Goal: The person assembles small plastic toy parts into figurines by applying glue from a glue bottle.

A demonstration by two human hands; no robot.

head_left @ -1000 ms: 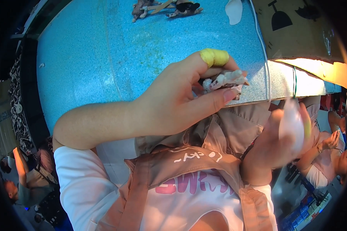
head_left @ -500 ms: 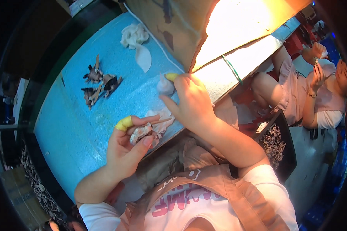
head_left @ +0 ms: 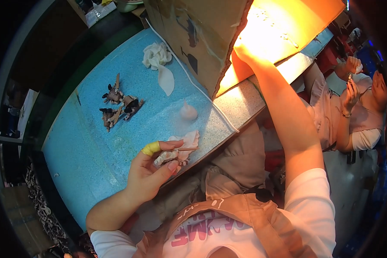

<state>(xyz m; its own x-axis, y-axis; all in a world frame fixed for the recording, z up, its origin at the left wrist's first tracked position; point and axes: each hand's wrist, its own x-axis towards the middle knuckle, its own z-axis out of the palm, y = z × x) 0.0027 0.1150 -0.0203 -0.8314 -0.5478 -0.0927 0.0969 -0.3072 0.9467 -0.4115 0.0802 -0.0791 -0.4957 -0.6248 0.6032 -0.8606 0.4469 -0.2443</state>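
My left hand [head_left: 145,175], a yellow wrap on its index finger, pinches a small pale figurine [head_left: 165,158] with dark patches over the table's near edge. A thin brown stick [head_left: 187,149] juts out beside it, and a crumpled whitish cloth or tissue [head_left: 191,141] lies just behind. My right hand [head_left: 245,49] reaches into a brightly lit cardboard box [head_left: 204,38]; glare and the box wall hide its fingers. Between box and left hand, a pale teardrop-shaped bulb [head_left: 188,112] sits untouched on the blue tabletop [head_left: 90,159].
Several small dark brown figurines [head_left: 120,103] stand clustered at the left. A crumpled white cloth [head_left: 157,56] lies farther back. A white cord [head_left: 202,92] runs along the box. Beyond the table's right edge another person [head_left: 352,103] sits. Trays of small parts [head_left: 43,210] stand lower left.
My right hand has left the pale bulb and moved away, up and right, into the lit box. My left hand still holds the figurine; the whole view has shifted slightly.
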